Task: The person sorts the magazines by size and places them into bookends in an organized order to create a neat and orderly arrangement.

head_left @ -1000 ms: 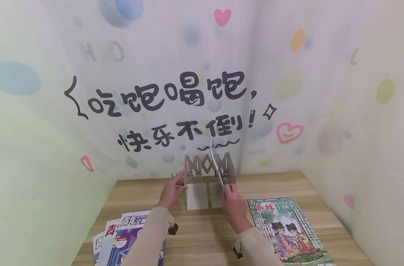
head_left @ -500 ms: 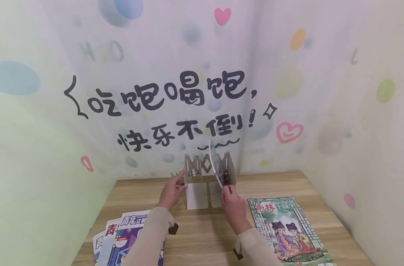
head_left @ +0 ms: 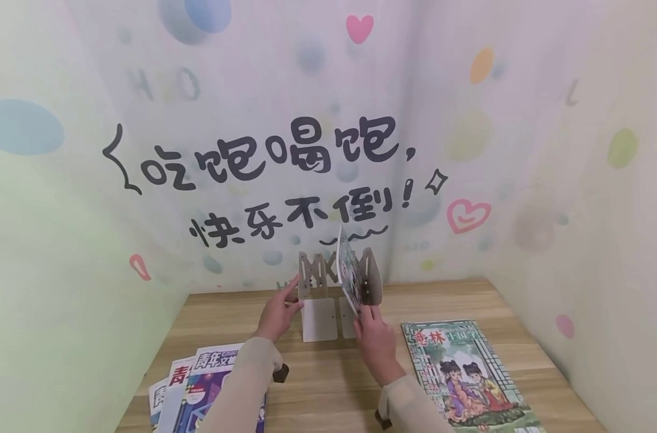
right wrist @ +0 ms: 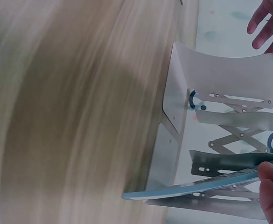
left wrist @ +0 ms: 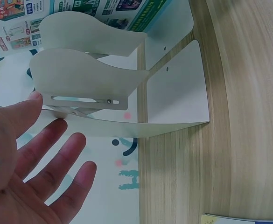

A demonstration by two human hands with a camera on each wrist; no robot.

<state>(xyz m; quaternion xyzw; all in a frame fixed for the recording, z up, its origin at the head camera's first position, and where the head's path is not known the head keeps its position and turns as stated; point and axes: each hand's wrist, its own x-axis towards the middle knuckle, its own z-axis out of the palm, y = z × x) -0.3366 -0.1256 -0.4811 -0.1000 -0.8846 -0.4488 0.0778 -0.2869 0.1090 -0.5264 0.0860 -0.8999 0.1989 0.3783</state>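
Note:
A light grey metal expandable bookend (head_left: 320, 319) with scissor linkage stands at the table's back, against the wall. My left hand (head_left: 276, 316) pinches the edge of its left end plate (left wrist: 94, 122), thumb on the inner side and forefinger on the outer. My right hand (head_left: 375, 343) grips the near edge of a thin magazine (head_left: 348, 270), held upright and slightly tilted. In the right wrist view the magazine's pale blue edge (right wrist: 187, 190) lies between the right end plate (right wrist: 211, 205) and a darker divider (right wrist: 229, 161); only thumb and fingertips of that hand show there.
On the table's left, several overlapping magazines (head_left: 198, 385) lie partly under my left sleeve. A green-covered magazine (head_left: 471, 373) lies flat on the right. The patterned wall (head_left: 252, 120) rises directly behind the wooden table (head_left: 436, 300).
The magazine in my right hand has swung from nearly edge-on, so more of its printed face shows, and shifted slightly left with the hand. My left hand stays on the bookend.

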